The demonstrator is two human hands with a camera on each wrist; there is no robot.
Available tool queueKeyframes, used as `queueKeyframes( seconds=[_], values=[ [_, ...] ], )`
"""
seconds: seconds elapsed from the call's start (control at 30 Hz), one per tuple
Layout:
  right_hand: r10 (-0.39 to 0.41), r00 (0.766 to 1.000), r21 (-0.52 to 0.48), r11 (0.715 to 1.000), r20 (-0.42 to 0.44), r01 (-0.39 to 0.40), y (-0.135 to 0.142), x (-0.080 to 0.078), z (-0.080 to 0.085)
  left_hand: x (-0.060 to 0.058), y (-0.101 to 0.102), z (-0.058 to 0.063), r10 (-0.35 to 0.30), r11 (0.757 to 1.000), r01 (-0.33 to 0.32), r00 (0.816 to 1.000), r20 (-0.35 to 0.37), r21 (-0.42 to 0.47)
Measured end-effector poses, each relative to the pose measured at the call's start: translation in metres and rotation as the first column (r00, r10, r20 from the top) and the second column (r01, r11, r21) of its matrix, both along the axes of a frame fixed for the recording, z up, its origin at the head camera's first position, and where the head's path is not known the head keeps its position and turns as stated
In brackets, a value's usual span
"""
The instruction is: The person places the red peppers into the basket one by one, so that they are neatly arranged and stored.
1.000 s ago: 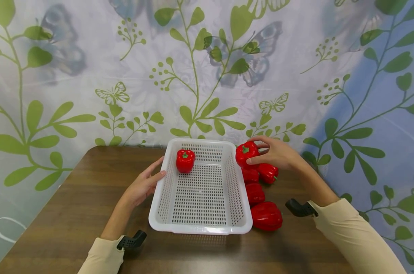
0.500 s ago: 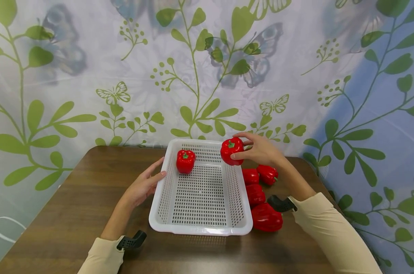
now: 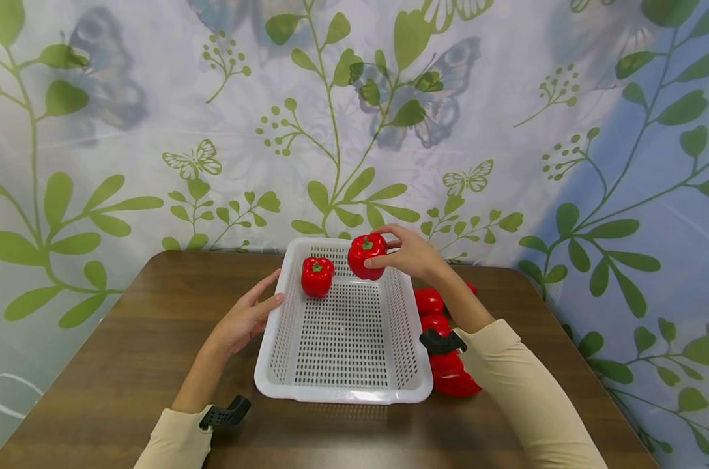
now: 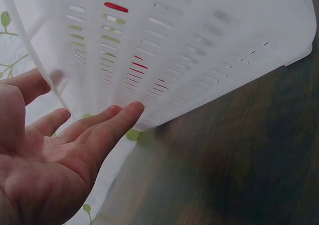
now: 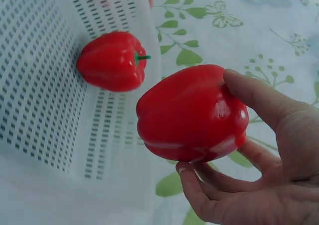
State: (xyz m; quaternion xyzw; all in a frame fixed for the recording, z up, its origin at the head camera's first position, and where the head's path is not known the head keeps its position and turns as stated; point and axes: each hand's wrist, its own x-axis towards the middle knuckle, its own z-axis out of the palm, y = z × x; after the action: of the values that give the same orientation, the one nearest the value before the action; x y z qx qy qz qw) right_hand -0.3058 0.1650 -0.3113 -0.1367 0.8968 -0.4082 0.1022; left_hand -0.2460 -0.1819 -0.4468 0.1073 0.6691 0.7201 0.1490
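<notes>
In the head view, a white perforated plastic basket [image 3: 343, 339] stands on the brown table. One red bell pepper [image 3: 317, 279] sits inside its far left corner. My right hand [image 3: 416, 255] holds a second red bell pepper [image 5: 184, 113] over the basket's far side, thumb on one side and fingers on the other. The right wrist view shows it apart from the pepper in the basket. My left hand [image 3: 237, 329] touches the basket's left side, thumb at the rim and extended fingers [image 4: 112, 133] against the outer wall.
Several more red bell peppers [image 3: 450, 374] lie along the basket's right side, partly hidden by my right forearm. A patterned cloth [image 3: 354, 130] with leaves and butterflies hangs behind the wooden table [image 3: 155, 312].
My right hand has carried the red bell pepper leftward from the basket's right edge to above its far part. My left hand and the basket have stayed in place.
</notes>
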Motion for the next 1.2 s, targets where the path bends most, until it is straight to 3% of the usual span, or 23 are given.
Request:
queueKeyframes(
  seconds=[0.23,0.5,0.83,1.2],
  values=[
    [-0.029,0.992,-0.161,0.986,0.119,0.048,-0.016,-0.007,-0.006,0.000,-0.001,-0.001,0.004,1.000,-0.004,1.000,-0.014,-0.022],
    [-0.034,0.984,-0.233,0.970,0.176,0.075,-0.028,-0.021,-0.020,-0.002,-0.001,0.001,0.007,1.000,-0.007,1.000,-0.004,-0.020],
    [-0.089,0.965,-0.240,0.959,0.249,0.150,-0.030,-0.034,-0.044,-0.004,-0.001,0.002,0.004,1.000,-0.004,1.000,-0.003,-0.016],
    [-0.106,0.936,-0.231,0.954,0.336,0.191,-0.029,-0.039,-0.057,-0.003,-0.001,0.001,0.007,1.000,-0.007,1.000,0.001,-0.026]
  ],
)
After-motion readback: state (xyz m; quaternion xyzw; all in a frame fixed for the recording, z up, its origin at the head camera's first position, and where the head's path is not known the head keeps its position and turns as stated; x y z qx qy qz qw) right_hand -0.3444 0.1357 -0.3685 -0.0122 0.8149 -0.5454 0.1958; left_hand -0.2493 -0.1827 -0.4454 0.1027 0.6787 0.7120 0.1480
